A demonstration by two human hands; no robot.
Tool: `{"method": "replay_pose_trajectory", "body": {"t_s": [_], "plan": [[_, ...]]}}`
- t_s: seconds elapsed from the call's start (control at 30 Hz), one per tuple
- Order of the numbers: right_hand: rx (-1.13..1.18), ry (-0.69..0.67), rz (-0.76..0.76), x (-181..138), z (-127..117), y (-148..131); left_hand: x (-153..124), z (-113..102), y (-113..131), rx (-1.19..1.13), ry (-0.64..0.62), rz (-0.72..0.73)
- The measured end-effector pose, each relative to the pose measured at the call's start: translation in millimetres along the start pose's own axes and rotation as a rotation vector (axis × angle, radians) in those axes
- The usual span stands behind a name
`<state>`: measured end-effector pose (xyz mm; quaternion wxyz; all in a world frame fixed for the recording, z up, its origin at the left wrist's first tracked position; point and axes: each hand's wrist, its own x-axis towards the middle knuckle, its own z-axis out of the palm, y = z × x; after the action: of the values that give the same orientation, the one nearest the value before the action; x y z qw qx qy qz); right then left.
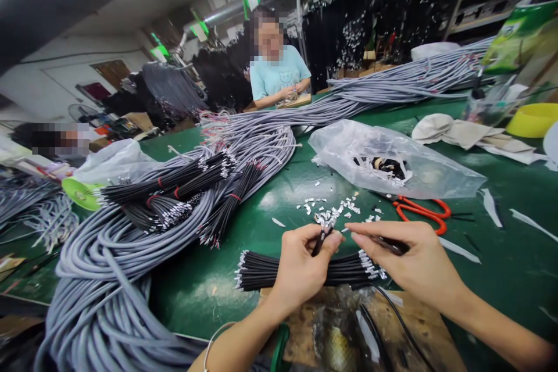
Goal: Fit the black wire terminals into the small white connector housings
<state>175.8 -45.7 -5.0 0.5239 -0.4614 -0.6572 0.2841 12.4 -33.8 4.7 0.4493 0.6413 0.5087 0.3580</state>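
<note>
**Black wires in hand, green table**

My left hand (300, 267) pinches a short black wire (320, 238), metal tip up. My right hand (410, 258) closes fingers around another dark piece. Black wire bundle (261, 270) lies beneath both. Loose terminals (331, 209) just beyond; orange scissors (421, 210) beside them.

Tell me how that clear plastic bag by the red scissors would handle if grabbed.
The clear plastic bag looks thin and crumpled, so it would probably go floppy and sag. It seems light; only a few small dark parts show inside. Its glossy film might slip in a loose pinch.
</note>
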Motion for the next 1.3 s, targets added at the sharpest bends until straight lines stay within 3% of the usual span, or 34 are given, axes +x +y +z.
{"method": "replay_pose_trajectory", "body": {"t_s": [0.27,0.43,0.57,0.8,0.97,1.07,1.3], "plan": [[-0.088,0.020,-0.161,-9,4,6,-2,-1,-9,0.096,-0.007,0.021],[-0.143,0.006,-0.177,-8,5,8,-3,0,-4,0.004,-0.038,0.010],[-0.094,0.003,-0.206,-8,4,1,-1,0,6,-0.099,0.023,-0.023],[-0.109,0.044,0.005,-9,6,-2,1,-3,7,-0.186,0.187,0.041],[-0.139,0.016,0.015,-8,6,-3,0,-1,5,-0.191,0.223,0.067],[-0.099,-0.012,0.040,-8,5,-4,-1,-1,5,-0.109,0.193,0.070],[-0.092,-0.040,-0.002,-13,8,-6,-1,-5,-2,0.281,-0.032,0.084]]}}
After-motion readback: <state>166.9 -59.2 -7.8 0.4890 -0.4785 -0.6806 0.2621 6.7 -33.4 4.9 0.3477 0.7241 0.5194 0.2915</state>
